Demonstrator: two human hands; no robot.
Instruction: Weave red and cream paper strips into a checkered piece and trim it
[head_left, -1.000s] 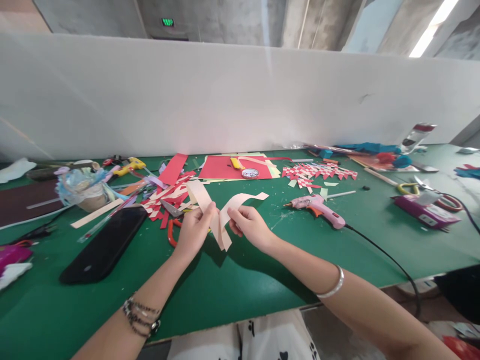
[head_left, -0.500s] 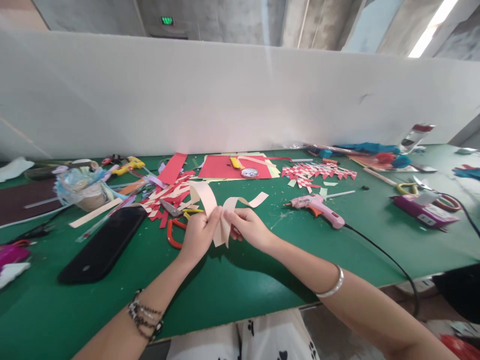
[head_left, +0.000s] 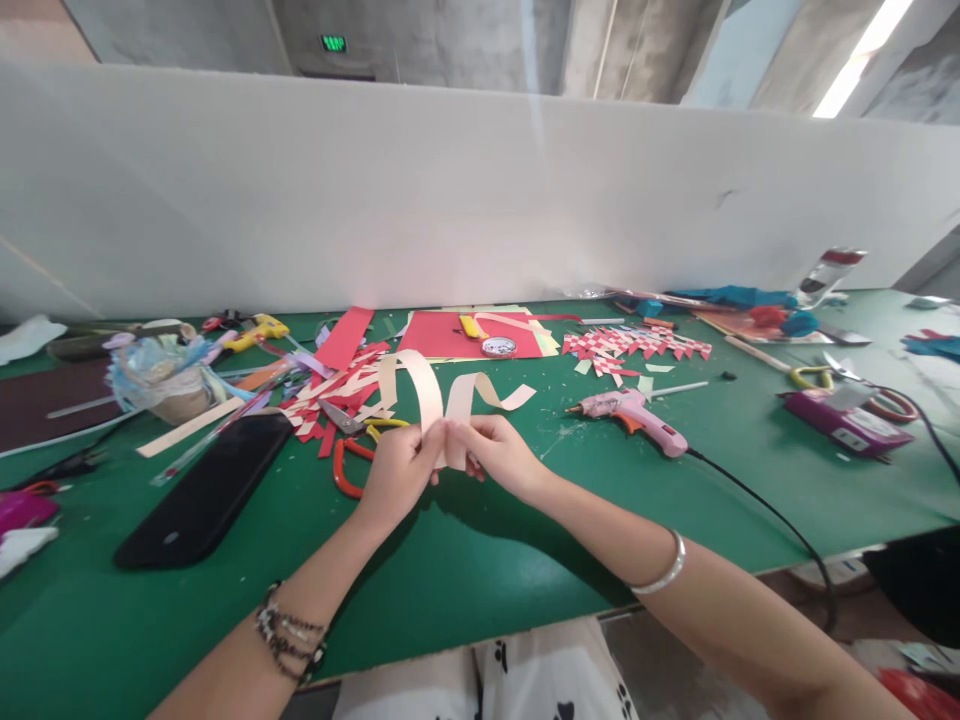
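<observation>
Both hands meet over the table, in front of the body, each pinching the cream paper between thumb and fingers. The left hand comes in from the lower left, its forearm slanting up towards the middle and its wrist nearly in line with it. The thumb lies along the front of the paper, pointing up and inward, while the fingers fold behind, largely hidden. The right hand mirrors it from the other side: the forearm runs in at a low diagonal, the thumb presses on the front face, pointing inward, and the fingers curl underneath, partly in view below the paper. The thumb tips come together, close enough that a gap is hard to make out.

The paper is gripped at its lower middle. Above the hands it rises in two curls, a taller one arching left and a lower one bending right to a loose end. Whether it is one strip or two cannot be told.

Bracelets circle the left forearm, and a bangle the right. Scissors lie just beside the left hand; a glue gun lies further off, beyond the right.
</observation>
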